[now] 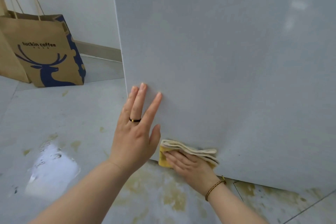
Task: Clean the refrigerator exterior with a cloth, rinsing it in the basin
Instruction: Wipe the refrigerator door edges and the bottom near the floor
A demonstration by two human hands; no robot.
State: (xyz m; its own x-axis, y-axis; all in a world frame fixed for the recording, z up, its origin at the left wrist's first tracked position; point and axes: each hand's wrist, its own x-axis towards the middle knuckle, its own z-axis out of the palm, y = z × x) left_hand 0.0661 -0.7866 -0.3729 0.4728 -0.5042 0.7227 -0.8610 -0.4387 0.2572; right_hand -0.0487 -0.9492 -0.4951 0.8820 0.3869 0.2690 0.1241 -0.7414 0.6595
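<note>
Cloth (189,151) folded, pressed flat on fridge (227,60) side at bottom edge by right hand (190,166), fingers straight, not gripping. Left hand (136,132) splayed, fingertips braced on panel, holding nothing. Judged mid-wipe: lowest strip underway, dark specks left nearby. Basin not visible. Stained floor (72,114), paper bag (45,51) beyond.

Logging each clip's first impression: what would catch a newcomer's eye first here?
Two hands work on the grey refrigerator panel: the left hand, ringed, lies flat near its left edge, while the right hand presses a folded cream cloth against its bottom edge. Below, the floor is blotched with yellowish stains, and a brown paper bag with a blue deer stands far left.
</note>
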